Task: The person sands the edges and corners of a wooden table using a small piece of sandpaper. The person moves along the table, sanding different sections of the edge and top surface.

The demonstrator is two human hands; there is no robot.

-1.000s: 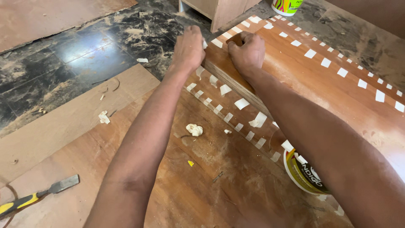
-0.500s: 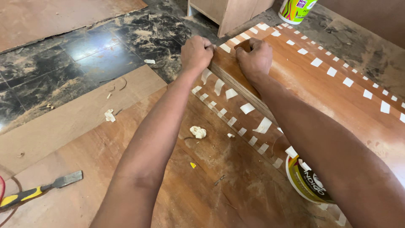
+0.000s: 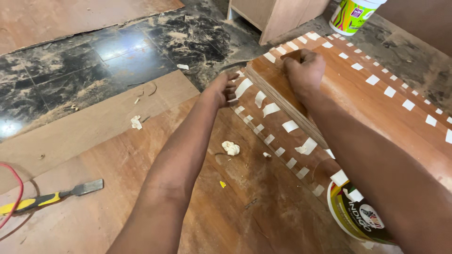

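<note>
Hands sat at the far end of the taped wooden panel (image 3: 358, 89), its edge running back toward the person: right hand (image 3: 303, 70) fisted on top, left hand (image 3: 221, 89) loosely curled against the side.

A chisel (image 3: 56, 197) lies left of the taped board (image 3: 282, 94); a tub (image 3: 358, 211) sits under its near end.

I'm kneeling over brown plywood sheets (image 3: 141, 197) on the dark dusty floor (image 3: 70, 75). On them lie my chisel (image 3: 52, 197), what looks like a putty lump (image 3: 230, 148), and a tub (image 3: 353, 216).
</note>
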